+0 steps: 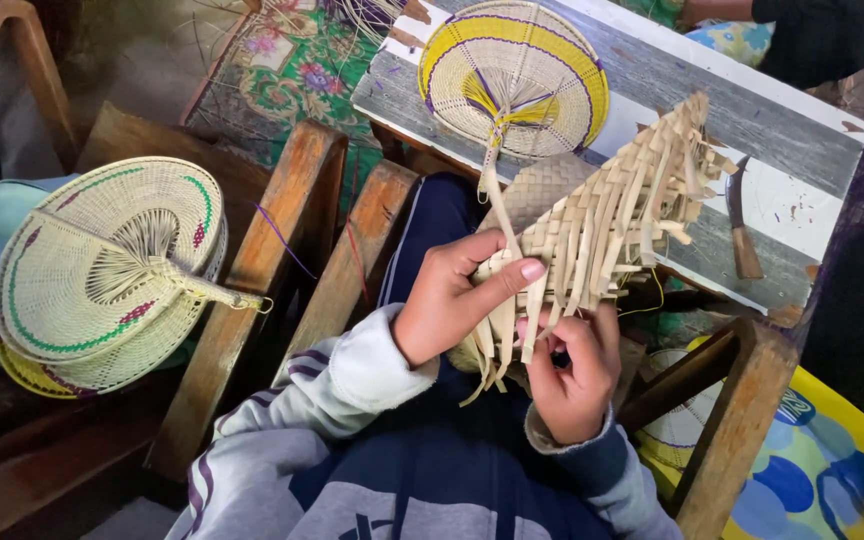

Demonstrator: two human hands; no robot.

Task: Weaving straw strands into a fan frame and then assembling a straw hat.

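Half-woven palm-strip mat (602, 215) held over the lap in both hands.

The mat, its upper edge ragged with loose strip ends, is raised above the dark trousers, just in front of a grey-and-white plank surface (802, 130). The left hand (447, 300) is closed on its lower left edge, the thumb pressed flat across the strips; the right hand (577, 370) is curled shut around the dangling strips underneath. On the surface a yellow round woven fan (517, 75) with purple lines is laid, and a knife (740, 225) is seen beside the mat. Well apart to the left, cream fans (102, 270) with green and red trim are stacked on a wooden bench (272, 260).
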